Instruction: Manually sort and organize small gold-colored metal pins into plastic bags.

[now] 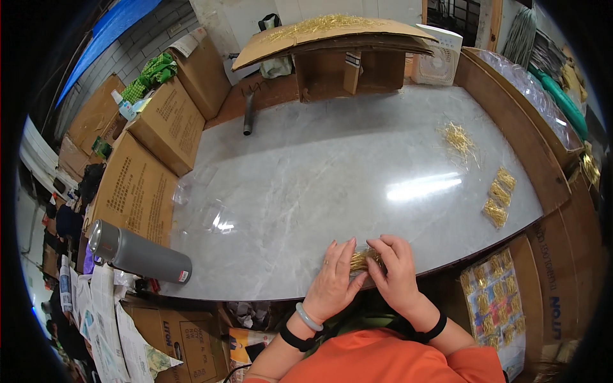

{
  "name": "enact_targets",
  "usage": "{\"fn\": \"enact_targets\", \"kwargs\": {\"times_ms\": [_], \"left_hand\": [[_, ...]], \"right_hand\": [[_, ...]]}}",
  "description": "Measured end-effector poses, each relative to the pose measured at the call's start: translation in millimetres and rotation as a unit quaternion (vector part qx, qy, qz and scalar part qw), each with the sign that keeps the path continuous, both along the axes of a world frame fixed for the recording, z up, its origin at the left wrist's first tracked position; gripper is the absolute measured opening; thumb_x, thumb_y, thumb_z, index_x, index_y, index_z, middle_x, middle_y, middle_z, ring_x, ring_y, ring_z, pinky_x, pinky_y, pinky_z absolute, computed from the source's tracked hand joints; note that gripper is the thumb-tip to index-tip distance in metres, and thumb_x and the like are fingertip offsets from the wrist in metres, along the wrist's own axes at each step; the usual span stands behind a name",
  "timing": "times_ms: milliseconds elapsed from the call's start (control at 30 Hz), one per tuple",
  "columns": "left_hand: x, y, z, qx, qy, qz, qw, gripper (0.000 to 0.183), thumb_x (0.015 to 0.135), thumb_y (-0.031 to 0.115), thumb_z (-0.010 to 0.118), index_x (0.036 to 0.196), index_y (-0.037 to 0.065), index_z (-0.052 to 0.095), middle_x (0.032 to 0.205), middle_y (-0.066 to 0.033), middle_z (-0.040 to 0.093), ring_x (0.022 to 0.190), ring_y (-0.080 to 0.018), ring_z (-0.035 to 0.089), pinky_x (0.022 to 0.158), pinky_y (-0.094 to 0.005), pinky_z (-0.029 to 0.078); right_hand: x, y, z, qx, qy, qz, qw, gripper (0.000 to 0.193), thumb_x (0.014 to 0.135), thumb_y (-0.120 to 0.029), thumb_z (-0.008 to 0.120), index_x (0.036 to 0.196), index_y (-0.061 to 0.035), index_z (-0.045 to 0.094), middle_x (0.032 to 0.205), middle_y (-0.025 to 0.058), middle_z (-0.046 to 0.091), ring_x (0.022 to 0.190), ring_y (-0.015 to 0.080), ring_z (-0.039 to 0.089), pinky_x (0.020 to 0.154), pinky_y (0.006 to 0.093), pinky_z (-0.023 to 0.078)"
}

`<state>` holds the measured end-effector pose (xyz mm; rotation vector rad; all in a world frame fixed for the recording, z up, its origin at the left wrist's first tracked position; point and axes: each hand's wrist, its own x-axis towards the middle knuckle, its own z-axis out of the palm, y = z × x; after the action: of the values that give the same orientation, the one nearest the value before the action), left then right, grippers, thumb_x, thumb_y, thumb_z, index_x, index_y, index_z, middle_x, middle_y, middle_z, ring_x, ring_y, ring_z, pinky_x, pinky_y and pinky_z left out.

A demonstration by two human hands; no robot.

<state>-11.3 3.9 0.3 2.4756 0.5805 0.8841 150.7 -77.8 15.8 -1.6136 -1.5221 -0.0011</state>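
Note:
At the near edge of the grey marbled table (281, 191), my left hand (335, 277) and my right hand (394, 265) close in from both sides on a small bundle of thin gold sticks (359, 260). Clear film seems to wrap the bundle, though my fingers hide much of it. Far to the right lies a loose pile of the same gold sticks (458, 139). Nearer, also on the right, are small clear packets of gold sticks (497, 199).
A grey bottle (150, 257) lies tilted at the left. Cardboard boxes (137, 185) wall that side; clear plastic bags (220, 220) lie beside them. A cardboard shelf (319, 70) and white fan (439, 57) stand behind. Lower right, a carton holds several filled packets (501, 300).

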Motion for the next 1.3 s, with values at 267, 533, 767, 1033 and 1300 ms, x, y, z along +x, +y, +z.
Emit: {"fn": "enact_targets", "kwargs": {"times_ms": [267,533,767,1033,1300], "left_hand": [[-1,1,4,-0.002,0.019,-0.013,1.000,0.085,0.090,0.014,0.073,0.156,-0.005,0.023,0.143,-0.0246,0.048,0.138,-0.0437,0.042,0.118,-0.0523,0.034],[-1,-1,9,-0.178,-0.084,-0.033,0.980,0.105,0.084,0.005,0.076,0.161,-0.002,0.005,0.158,-0.0291,0.032,0.144,-0.0418,0.042,0.114,-0.0451,0.043],[0,2,1,-0.156,-0.105,-0.004,0.982,0.121,0.080,0.005,0.082,0.161,0.002,-0.008,0.159,-0.0308,0.029,0.142,-0.0390,0.047,0.110,-0.0431,0.047],[-4,3,-1,-0.154,-0.078,-0.033,0.984,0.120,0.079,0.007,0.080,0.162,0.003,-0.006,0.157,-0.0304,0.033,0.139,-0.0397,0.049,0.112,-0.0435,0.045],[-8,7,2,-0.188,-0.116,-0.081,0.972,0.114,0.078,0.005,0.072,0.163,0.002,-0.004,0.155,-0.0291,0.036,0.141,-0.0410,0.047,0.116,-0.0459,0.039]], "right_hand": [[9,5,3,0.000,0.046,0.039,0.998,0.034,0.091,-0.006,0.069,0.124,-0.0019,0.063,0.129,0.0179,0.061,0.125,0.0405,0.055,0.107,0.0493,0.043],[-2,2,9,-0.007,-0.064,0.010,0.998,0.049,0.083,-0.023,0.079,0.124,-0.0036,0.064,0.137,0.0179,0.059,0.133,0.0408,0.051,0.113,0.0582,0.036],[-25,23,12,-0.030,-0.064,-0.024,0.997,0.050,0.076,-0.025,0.083,0.119,-0.0044,0.065,0.133,0.0181,0.060,0.130,0.0401,0.053,0.111,0.0565,0.037],[-20,18,-5,-0.015,-0.025,-0.030,0.999,0.038,0.081,-0.020,0.080,0.113,-0.0031,0.066,0.129,0.0173,0.062,0.128,0.0429,0.054,0.108,0.0534,0.042],[-9,14,-6,-0.012,-0.064,-0.007,0.998,0.035,0.082,-0.022,0.082,0.110,-0.0060,0.067,0.126,0.0132,0.060,0.132,0.0402,0.050,0.116,0.0582,0.029]]}}
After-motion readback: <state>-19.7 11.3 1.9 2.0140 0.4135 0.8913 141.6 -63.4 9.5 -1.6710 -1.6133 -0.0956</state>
